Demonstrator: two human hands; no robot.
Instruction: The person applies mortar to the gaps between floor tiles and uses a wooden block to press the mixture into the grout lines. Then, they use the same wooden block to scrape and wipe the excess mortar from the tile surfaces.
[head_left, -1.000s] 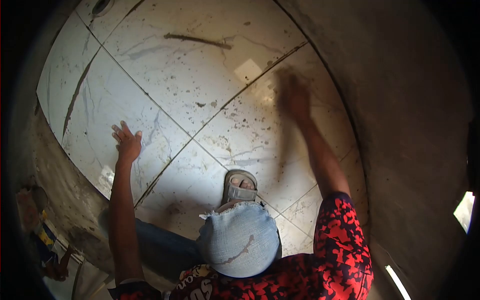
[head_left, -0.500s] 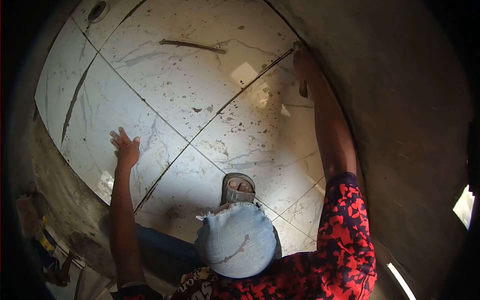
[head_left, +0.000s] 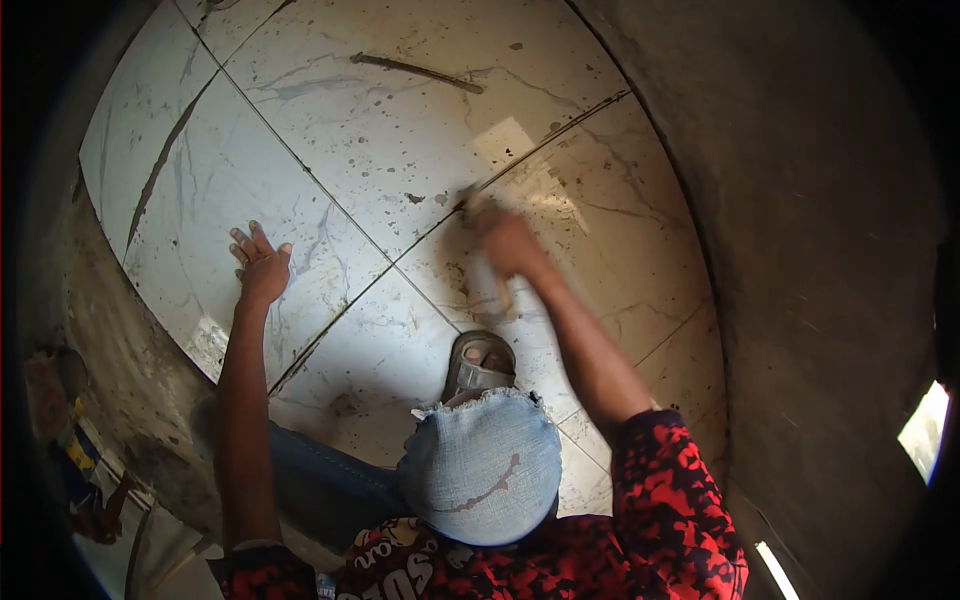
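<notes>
My right hand [head_left: 510, 248] is closed around a short-handled tool [head_left: 506, 298], smeared by motion. Its brownish handle end sticks out below the fist, and the dark tip meets the joint [head_left: 540, 145] between two tiles. What kind of tool it is, I cannot make out. My left hand [head_left: 262, 270] lies on the white marbled tile floor [head_left: 330, 250] at the left, fingers spread, with nothing in it.
A thin brown strip [head_left: 418, 72] lies on the far tiles. Dirt specks dot the floor. A rough wall [head_left: 810, 250] curves along the right. My sandalled foot [head_left: 486, 358] and denim knee [head_left: 485, 465] are in front. Part of another person [head_left: 85, 470] shows at lower left.
My right hand has come with the tool from the wall end of the tile joint, back along it toward the middle. My left hand stays on the floor. The view has shifted slightly.
</notes>
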